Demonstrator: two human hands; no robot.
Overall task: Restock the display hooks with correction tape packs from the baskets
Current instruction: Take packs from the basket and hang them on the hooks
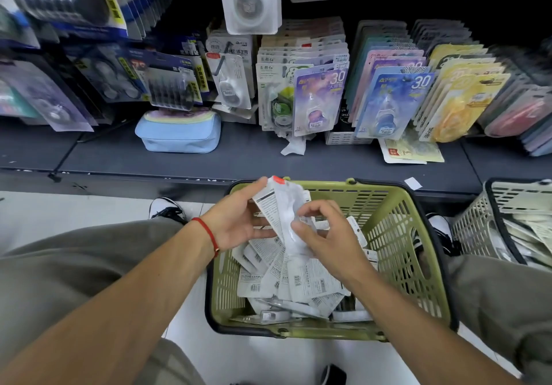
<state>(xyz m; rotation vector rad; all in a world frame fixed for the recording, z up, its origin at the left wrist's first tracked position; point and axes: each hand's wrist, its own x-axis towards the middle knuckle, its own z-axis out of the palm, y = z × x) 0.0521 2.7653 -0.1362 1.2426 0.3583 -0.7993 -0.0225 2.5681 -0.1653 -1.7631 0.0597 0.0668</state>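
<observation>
A dark shelf [239,157] carries a blue pouch [179,133], crumpled paper [294,147] and a flat pack [410,151].

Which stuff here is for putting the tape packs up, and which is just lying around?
For the job:
- packs held in both the left hand and right hand
- green basket of more packs
- white basket
- hanging packs on the display

Just lying about:
- blue pouch on the shelf
- crumpled paper
- loose card
</observation>
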